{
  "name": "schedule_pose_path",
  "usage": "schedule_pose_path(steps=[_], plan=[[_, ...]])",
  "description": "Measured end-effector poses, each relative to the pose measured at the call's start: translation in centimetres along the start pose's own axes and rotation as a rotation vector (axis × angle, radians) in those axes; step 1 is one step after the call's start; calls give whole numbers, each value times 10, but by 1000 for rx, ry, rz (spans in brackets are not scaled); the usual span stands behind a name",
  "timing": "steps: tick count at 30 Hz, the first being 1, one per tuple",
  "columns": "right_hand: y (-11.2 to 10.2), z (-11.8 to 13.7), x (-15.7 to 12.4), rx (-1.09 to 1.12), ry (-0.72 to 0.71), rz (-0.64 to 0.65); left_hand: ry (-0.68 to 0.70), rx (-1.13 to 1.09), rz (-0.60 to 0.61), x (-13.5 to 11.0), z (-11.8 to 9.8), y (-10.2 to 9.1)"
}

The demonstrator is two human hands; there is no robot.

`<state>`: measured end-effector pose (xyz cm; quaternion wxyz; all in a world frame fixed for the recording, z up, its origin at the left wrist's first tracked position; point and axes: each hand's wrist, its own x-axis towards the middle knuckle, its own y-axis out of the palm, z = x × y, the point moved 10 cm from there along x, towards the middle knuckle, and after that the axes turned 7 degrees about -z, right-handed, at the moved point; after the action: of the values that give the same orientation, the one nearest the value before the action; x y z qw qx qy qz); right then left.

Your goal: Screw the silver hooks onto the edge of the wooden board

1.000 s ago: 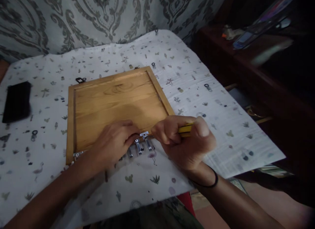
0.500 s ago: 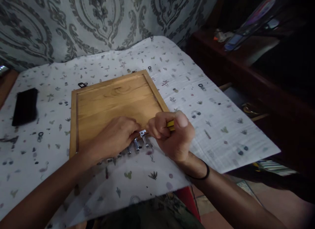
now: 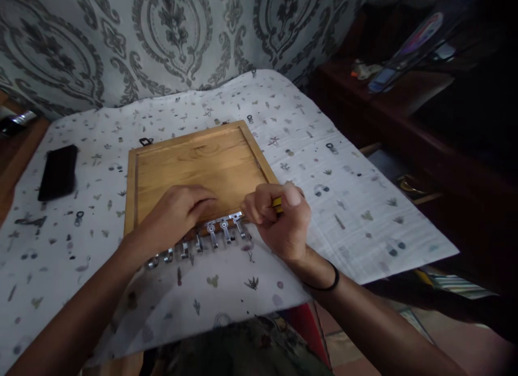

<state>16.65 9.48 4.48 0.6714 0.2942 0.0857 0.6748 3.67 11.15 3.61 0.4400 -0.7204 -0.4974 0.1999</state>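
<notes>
The right hand (image 3: 282, 220) is clamped in a fist around a yellow handle (image 3: 277, 204) (only a sliver shows) beside the metal hooks (image 3: 212, 237) along the near edge of the wooden panel (image 3: 194, 173), while the left hand (image 3: 173, 211) curls over that panel, whether pinching anything I cannot tell.

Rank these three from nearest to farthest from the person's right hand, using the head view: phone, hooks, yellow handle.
1. Yellow handle: gripped inside the right hand.
2. Hooks: in a row just left of that hand, along the near edge of the board.
3. Phone: at the far left, beyond the board, on the cloth.
</notes>
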Motion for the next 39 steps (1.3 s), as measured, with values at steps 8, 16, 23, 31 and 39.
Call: schedule_pose_path(steps=[8, 16, 23, 31, 39], plan=[[5, 2, -4, 8, -29, 19, -108, 119, -109, -65, 40, -32], [6, -3, -4, -30, -11, 25, -389, 132, -374, -142, 97, -86], [1, -6, -4, -43, -3, 33, -620, 188, -501, -206, 148, -116], [6, -6, -3, -87, -13, 64, -713, 191, -629, -249, 187, -144], [5, -9, 3, -122, 30, -26, -741, 236, -728, -258, 233, -157]])
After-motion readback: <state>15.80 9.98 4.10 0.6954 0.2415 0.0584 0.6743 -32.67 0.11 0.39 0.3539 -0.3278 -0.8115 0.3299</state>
